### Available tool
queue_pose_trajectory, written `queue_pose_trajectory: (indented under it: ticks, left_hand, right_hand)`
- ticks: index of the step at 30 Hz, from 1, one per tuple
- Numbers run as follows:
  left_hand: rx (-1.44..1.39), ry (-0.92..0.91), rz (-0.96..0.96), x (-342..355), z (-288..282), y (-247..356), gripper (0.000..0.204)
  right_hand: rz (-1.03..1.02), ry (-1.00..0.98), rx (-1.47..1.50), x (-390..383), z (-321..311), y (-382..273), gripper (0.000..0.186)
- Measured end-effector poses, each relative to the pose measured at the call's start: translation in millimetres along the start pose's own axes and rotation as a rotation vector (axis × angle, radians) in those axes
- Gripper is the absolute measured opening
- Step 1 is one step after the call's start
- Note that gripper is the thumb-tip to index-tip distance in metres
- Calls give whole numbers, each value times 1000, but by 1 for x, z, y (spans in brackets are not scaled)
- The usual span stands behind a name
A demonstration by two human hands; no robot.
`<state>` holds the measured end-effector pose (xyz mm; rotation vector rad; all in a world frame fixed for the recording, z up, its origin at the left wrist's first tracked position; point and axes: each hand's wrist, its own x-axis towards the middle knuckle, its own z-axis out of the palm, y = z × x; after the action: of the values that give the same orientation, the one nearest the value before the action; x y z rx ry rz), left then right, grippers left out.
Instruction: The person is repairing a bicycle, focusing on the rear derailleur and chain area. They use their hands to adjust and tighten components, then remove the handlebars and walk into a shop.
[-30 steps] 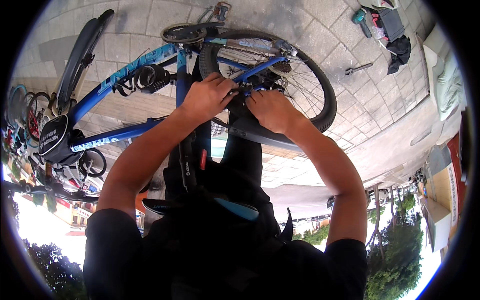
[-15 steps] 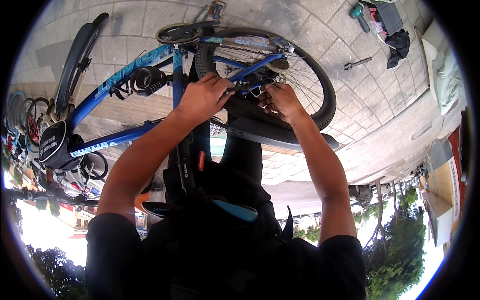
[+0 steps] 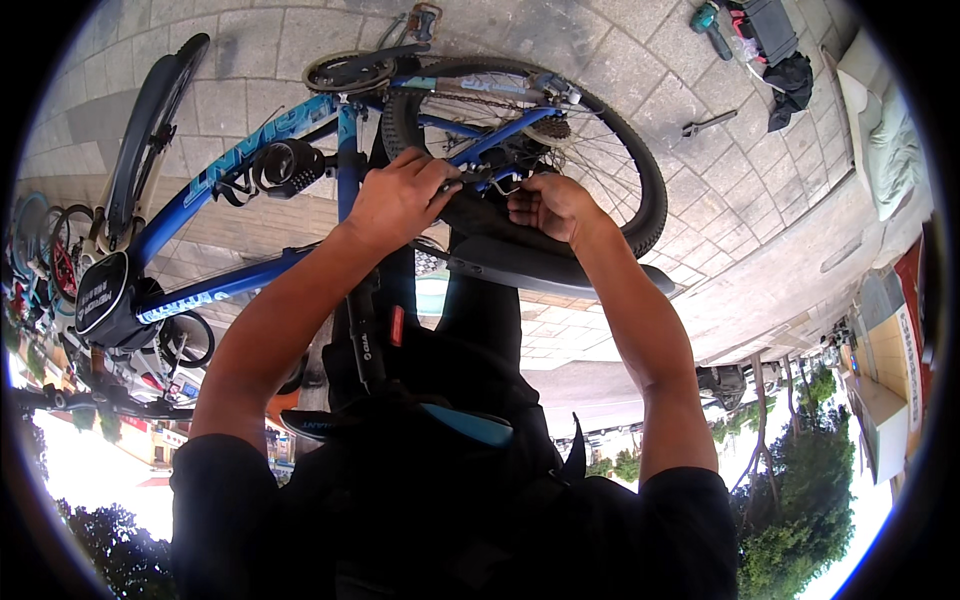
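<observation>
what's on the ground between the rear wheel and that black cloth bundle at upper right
A wrench lies on the paving between the rear wheel and the black cloth bundle, as the head view shows.

top (image 3: 430, 535): black | sleeves (image 3: 222, 505): black, short, plain, fairly loose | trousers (image 3: 482, 315): black

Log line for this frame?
left hand: fingers near rear wheel | right hand: fingertips at slim silver piece | wrench: lying on paving
</observation>
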<state>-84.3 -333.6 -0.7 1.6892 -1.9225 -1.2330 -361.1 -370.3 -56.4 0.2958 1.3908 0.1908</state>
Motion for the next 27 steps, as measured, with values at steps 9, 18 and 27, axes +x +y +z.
queue_pose_trajectory:
  ticks: [9, 18, 27]
  left_hand:
    - [24, 9, 26, -3, 4, -5, 21]
    - [-9, -14, 0, -1, 1, -3, 18]
    - [-22, -10, 2, -1, -2, -1, 19]
  right_hand:
    - [-23, 28, 37, -1, 2, 2, 10]
    - [-1383, 98, -1678, -59, 45, 10, 18]
    - [-1229, -378, -2366, -46, 73, -4, 14]
